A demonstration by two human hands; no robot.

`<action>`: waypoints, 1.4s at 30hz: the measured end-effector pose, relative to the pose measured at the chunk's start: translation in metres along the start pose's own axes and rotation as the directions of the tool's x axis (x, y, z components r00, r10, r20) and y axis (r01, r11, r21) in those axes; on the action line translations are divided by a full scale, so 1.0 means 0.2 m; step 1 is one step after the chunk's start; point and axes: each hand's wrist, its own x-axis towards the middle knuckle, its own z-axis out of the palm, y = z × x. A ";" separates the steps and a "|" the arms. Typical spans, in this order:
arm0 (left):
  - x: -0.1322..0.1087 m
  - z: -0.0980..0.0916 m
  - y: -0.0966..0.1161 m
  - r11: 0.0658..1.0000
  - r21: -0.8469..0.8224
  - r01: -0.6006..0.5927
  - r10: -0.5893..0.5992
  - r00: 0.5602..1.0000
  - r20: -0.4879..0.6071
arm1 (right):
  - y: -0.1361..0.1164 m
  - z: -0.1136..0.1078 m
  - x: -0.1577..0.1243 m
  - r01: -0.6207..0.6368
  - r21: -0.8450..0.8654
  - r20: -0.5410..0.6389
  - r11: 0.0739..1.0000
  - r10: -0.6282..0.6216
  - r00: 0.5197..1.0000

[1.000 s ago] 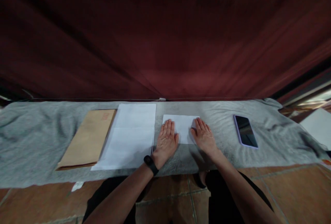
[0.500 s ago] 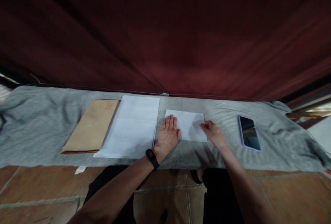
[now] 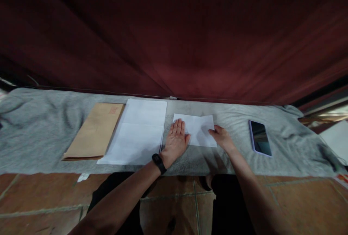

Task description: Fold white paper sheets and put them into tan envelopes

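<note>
A folded sheet of white paper (image 3: 199, 130) lies on the grey cloth in front of me. My left hand (image 3: 176, 139), with a black band on its wrist, rests flat on the paper's left part, fingers stretched out. At the right edge my right hand (image 3: 220, 136) pinches the paper between thumb and fingers, and that edge is slightly raised. Just left of my left hand is a larger stack of white paper (image 3: 138, 130), creased across its middle.
Brown envelopes (image 3: 95, 130) lie left of the white stack, partly under it. A phone in a purple case (image 3: 260, 138) is on the right. Grey cloth (image 3: 290, 148) covers the long surface, with a dark red curtain (image 3: 174, 39) behind and floor tiles (image 3: 168, 213) below.
The right edge of the folded paper has lifted a little in my right hand's pinch. My left hand stays flat on the paper. The view has shifted slightly.
</note>
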 end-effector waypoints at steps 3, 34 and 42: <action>0.01 0.00 0.02 0.997 -0.029 -0.071 0.071 0.997 -0.002 | -0.01 0.01 0.00 0.006 -0.054 -0.006 0.999 -0.006 1.000; 0.09 0.03 -0.10 0.993 0.045 0.112 -0.111 0.994 -0.009 | -0.03 -0.01 0.01 -0.013 -0.158 0.032 0.987 0.018 0.999; 0.03 0.03 0.03 0.993 -0.040 -0.113 0.110 0.992 -0.062 | -0.03 0.01 -0.03 0.044 -0.189 -0.218 0.981 -0.085 0.972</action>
